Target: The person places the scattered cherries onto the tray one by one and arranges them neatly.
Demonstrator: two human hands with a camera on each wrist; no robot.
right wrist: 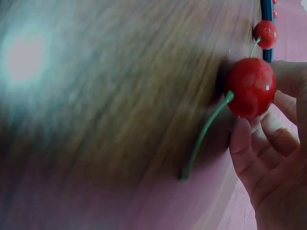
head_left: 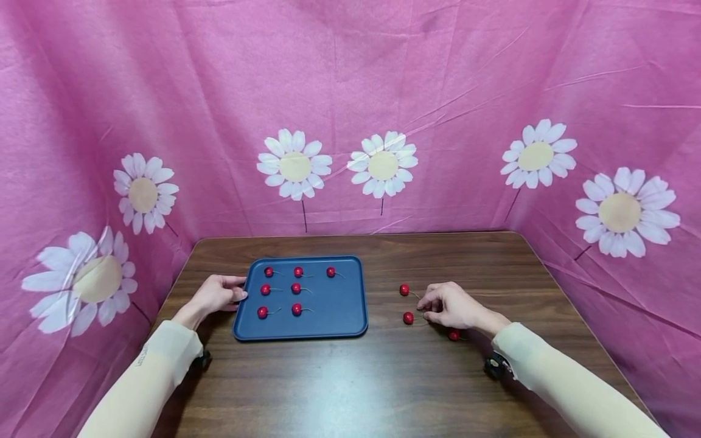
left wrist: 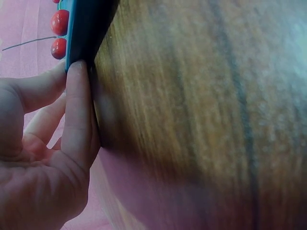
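A dark blue tray [head_left: 334,319] lies left of the table's middle and bears several red cherries with thin green stems, set out in rows. My left hand [head_left: 216,294] pinches the tray's left edge; in the left wrist view, the thumb and a finger [left wrist: 76,103] meet at the rim. To the right of the tray, my right hand [head_left: 449,306] is low over the table, its bent fingertips beside the stems of two cherries, one farther back [head_left: 404,290] and one nearer [head_left: 408,318]. A third cherry [right wrist: 252,87] lies below that hand. Whether its fingertips grip a stem is hidden.
The brown wooden table [head_left: 339,389] has a straight back edge. Pink cloth [head_left: 339,73] printed with white daisies hangs behind it and along both sides. Bare wood lies between the tray and the loose cherries.
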